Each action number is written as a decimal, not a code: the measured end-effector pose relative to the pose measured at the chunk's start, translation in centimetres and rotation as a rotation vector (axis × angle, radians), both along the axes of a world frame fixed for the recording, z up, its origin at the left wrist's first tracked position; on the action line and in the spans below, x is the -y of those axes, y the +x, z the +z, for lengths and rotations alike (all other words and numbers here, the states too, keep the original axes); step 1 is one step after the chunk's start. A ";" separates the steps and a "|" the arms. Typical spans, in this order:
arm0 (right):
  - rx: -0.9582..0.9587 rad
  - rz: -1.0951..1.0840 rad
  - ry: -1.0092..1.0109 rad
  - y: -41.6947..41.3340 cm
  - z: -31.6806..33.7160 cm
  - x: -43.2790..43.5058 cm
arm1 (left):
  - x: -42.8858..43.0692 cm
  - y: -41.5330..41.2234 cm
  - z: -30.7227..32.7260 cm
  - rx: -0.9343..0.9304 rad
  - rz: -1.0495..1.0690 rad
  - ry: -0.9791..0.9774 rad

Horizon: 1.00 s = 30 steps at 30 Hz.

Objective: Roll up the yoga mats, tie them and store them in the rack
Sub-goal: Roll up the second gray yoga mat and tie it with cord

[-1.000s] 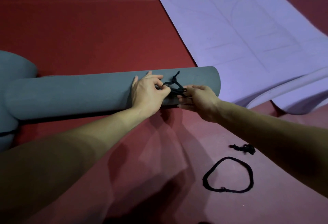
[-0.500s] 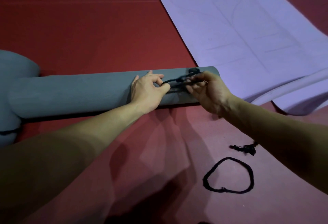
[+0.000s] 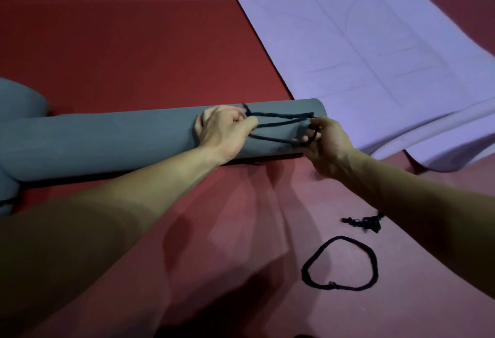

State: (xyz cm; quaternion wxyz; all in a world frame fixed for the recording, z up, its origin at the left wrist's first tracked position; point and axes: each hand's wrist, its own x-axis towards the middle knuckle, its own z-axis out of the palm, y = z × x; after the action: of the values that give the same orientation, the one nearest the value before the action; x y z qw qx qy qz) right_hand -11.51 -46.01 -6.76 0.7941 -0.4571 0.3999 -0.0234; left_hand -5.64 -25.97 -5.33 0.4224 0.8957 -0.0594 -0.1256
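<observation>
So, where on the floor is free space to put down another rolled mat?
Free: the red floor beyond the grey rolled mat, left of the purple mat. Crowded: the near right, with a cord loop and a cord scrap.

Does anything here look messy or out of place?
A little. The purple mat lies unrolled, its near edge buckled into a fold instead of flat. A frayed black scrap and a spare cord loop lie loose on the red floor. The grey roll itself looks neat while both hands stretch its cord.
</observation>
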 end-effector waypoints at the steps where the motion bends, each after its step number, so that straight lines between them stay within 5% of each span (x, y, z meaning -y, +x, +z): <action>1: -0.005 -0.007 -0.007 -0.3 -0.2 0.4 | 0.3 0.2 -0.2 0.037 0.001 0.068; 5: -0.083 -0.011 -0.026 -1.5 -0.9 2.7 | 2.0 0.3 -1.2 0.175 -0.022 0.300; 10: -0.103 0.035 -0.020 -1.2 -0.4 2.9 | 4.8 -0.2 -1.8 0.402 -0.308 0.279; 15: -0.089 0.038 -0.052 -1.6 0.0 2.4 | 8.5 0.1 -2.2 0.330 -0.447 0.308; 20: -0.055 0.032 -0.198 -2.7 -0.6 3.8 | 9.0 0.4 -3.3 0.469 -0.469 0.397; 27: 0.022 0.315 -0.786 -5.0 -1.5 6.0 | 8.8 1.3 -2.5 0.735 -0.567 0.596; 30: 0.064 0.343 -0.920 -5.6 -1.0 5.7 | 8.4 2.3 -1.2 0.657 -0.503 0.538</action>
State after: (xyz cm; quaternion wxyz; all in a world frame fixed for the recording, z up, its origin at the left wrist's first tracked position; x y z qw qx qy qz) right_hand -17.08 -51.70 -7.76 0.5143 -0.8187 0.2423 -0.0806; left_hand -3.31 -34.36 -6.54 0.0917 0.9232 -0.3693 0.0545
